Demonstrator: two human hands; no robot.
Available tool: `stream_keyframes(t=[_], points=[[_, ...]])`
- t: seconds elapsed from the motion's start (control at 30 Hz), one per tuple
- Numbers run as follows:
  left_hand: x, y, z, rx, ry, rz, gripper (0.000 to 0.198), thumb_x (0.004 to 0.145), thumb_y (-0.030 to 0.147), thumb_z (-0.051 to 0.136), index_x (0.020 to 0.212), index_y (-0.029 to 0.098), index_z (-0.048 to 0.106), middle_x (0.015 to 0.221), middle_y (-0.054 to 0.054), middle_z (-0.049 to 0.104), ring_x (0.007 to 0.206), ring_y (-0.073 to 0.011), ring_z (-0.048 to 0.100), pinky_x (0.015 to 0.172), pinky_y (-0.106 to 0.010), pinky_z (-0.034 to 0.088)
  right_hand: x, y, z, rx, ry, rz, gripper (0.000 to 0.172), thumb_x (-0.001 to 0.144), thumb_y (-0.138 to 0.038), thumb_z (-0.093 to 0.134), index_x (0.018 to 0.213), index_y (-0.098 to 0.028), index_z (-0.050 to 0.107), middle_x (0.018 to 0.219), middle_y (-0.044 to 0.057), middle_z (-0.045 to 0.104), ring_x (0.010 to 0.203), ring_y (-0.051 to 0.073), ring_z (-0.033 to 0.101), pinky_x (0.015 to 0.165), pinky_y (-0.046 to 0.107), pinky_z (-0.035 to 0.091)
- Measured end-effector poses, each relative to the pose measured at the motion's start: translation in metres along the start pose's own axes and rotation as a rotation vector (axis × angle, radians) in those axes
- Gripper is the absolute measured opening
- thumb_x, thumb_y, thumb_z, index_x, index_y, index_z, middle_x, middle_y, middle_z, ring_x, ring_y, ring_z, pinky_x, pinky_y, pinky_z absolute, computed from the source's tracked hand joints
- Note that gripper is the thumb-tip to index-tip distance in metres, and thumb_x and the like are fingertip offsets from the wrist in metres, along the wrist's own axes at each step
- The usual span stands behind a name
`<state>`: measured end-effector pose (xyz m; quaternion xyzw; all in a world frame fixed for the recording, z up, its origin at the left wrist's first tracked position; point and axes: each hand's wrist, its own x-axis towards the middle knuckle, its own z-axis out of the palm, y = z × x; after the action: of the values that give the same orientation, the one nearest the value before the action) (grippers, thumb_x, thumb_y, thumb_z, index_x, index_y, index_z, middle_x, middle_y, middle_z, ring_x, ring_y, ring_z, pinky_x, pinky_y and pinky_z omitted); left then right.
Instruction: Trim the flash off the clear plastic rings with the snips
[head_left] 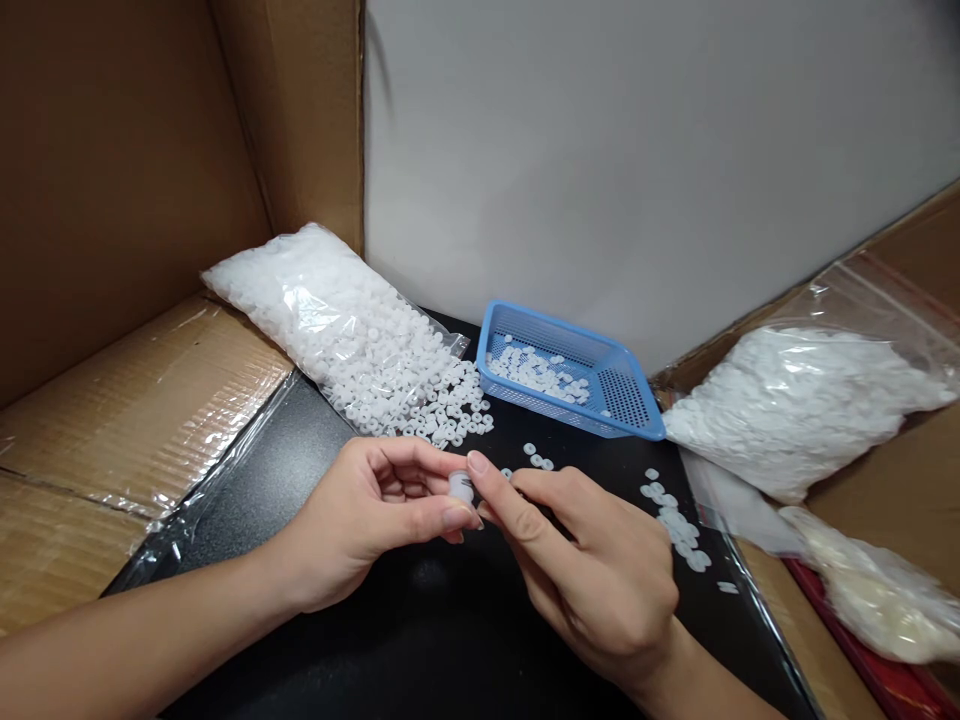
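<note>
Pinched between the thumb and fingers of my left hand (375, 510) is a small white plastic cylinder (460, 487) with a dark mark on its side. My right hand (592, 560) meets it from the right, its index fingertip against the upper edge and its thumb below, closed about that end. The fingers partly cover the cylinder. Just beyond my hands, small white ring washers (457, 405) spill from a clear plastic bag (315, 310). Loose white washers (679, 525) also lie on the black tabletop (420, 640) to the right.
A blue perforated basket (637, 400) holding small white pieces stands at the back, beside a grey panel (637, 150). At right are a clear bag of white parts (810, 400), a bag of cream-coloured parts (877, 590) and a red tray (832, 620). Cardboard (150, 400) borders the left.
</note>
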<state>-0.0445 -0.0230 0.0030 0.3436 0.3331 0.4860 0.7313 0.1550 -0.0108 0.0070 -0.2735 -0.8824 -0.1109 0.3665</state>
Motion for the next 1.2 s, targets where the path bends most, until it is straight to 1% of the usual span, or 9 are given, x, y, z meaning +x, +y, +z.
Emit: stream_keyframes(t=[0.07, 0.33, 0.53, 0.6, 0.7, 0.8, 0.93, 1.07, 1.2], points=[[0.001, 0.0, 0.0, -0.008, -0.001, -0.001, 0.017, 0.069, 0.018, 0.091, 0.083, 0.019, 0.082, 0.073, -0.001, 0.08, 0.067, -0.0099, 0.073, 0.064, -0.015, 0.057, 0.0, 0.001, 0.0, -0.018, -0.01, -0.016, 0.044, 0.098, -0.007, 0.055, 0.141, -0.013, 0.059, 0.075, 0.005, 0.07, 0.061, 0.013, 0.061, 0.054, 0.025, 0.042], [0.001, 0.0, 0.001, 0.017, 0.016, -0.02, 0.021, 0.066, 0.022, 0.093, 0.083, 0.017, 0.082, 0.072, -0.002, 0.078, 0.067, -0.0121, 0.071, 0.062, -0.018, 0.055, -0.001, 0.001, 0.0, -0.041, -0.016, -0.035, 0.056, 0.098, -0.005, 0.051, 0.153, -0.015, 0.045, 0.075, 0.004, 0.07, 0.059, 0.013, 0.058, 0.051, 0.026, 0.041], [-0.001, 0.001, 0.0, 0.055, 0.042, -0.026, 0.024, 0.064, 0.021, 0.093, 0.085, 0.019, 0.083, 0.071, -0.001, 0.074, 0.066, -0.0103, 0.067, 0.063, -0.017, 0.052, 0.0, 0.002, -0.001, 0.056, 0.009, 0.053, 0.056, 0.094, -0.004, 0.06, 0.147, -0.019, 0.053, 0.079, 0.005, 0.072, 0.064, 0.015, 0.066, 0.056, 0.025, 0.049], [-0.001, 0.001, 0.0, 0.054, 0.033, -0.025, 0.024, 0.065, 0.02, 0.093, 0.087, 0.019, 0.083, 0.074, -0.001, 0.075, 0.069, -0.0107, 0.067, 0.065, -0.018, 0.052, 0.003, 0.002, -0.003, 0.113, 0.018, 0.096, 0.053, 0.095, -0.007, 0.061, 0.146, -0.021, 0.056, 0.083, 0.006, 0.073, 0.069, 0.016, 0.068, 0.058, 0.026, 0.053], [-0.001, 0.001, 0.0, 0.056, 0.018, -0.028, 0.024, 0.067, 0.016, 0.091, 0.089, 0.021, 0.084, 0.076, -0.002, 0.075, 0.071, -0.0105, 0.067, 0.068, -0.018, 0.053, 0.007, 0.004, -0.007, 0.256, 0.005, 0.149, 0.045, 0.097, -0.01, 0.059, 0.141, -0.02, 0.06, 0.097, 0.008, 0.077, 0.082, 0.018, 0.073, 0.068, 0.029, 0.059], [-0.001, 0.003, 0.0, 0.059, 0.003, -0.018, 0.023, 0.069, 0.014, 0.089, 0.09, 0.023, 0.084, 0.079, -0.001, 0.075, 0.074, -0.0102, 0.066, 0.071, -0.018, 0.053, 0.011, 0.008, -0.012, 0.421, -0.03, 0.212, 0.034, 0.097, -0.011, 0.061, 0.129, -0.018, 0.067, 0.1, 0.008, 0.078, 0.087, 0.018, 0.075, 0.074, 0.029, 0.062], [-0.001, 0.003, -0.002, 0.157, 0.002, 0.037, 0.024, 0.073, 0.014, 0.086, 0.094, 0.025, 0.083, 0.079, 0.001, 0.073, 0.073, -0.0097, 0.063, 0.07, -0.018, 0.05, 0.013, 0.011, -0.018, 0.47, -0.045, 0.272, 0.024, 0.094, -0.016, 0.066, 0.118, -0.019, 0.071, 0.093, 0.006, 0.078, 0.081, 0.019, 0.074, 0.069, 0.029, 0.063], [-0.001, 0.004, -0.002, 0.273, -0.007, 0.12, 0.025, 0.074, 0.015, 0.083, 0.097, 0.024, 0.083, 0.081, -0.001, 0.071, 0.078, -0.0143, 0.063, 0.077, -0.025, 0.052, 0.015, 0.011, -0.02, 0.448, -0.056, 0.285, 0.023, 0.095, -0.018, 0.065, 0.117, -0.02, 0.072, 0.091, 0.006, 0.078, 0.079, 0.02, 0.074, 0.066, 0.029, 0.062], [-0.002, 0.006, 0.0, 0.323, -0.007, 0.142, 0.023, 0.073, 0.015, 0.082, 0.096, 0.021, 0.082, 0.078, -0.001, 0.069, 0.076, -0.016, 0.062, 0.075, -0.028, 0.052, 0.014, 0.011, -0.019, 0.441, -0.045, 0.32, 0.022, 0.096, -0.02, 0.064, 0.117, -0.021, 0.07, 0.092, 0.005, 0.076, 0.077, 0.018, 0.072, 0.064, 0.026, 0.06]])
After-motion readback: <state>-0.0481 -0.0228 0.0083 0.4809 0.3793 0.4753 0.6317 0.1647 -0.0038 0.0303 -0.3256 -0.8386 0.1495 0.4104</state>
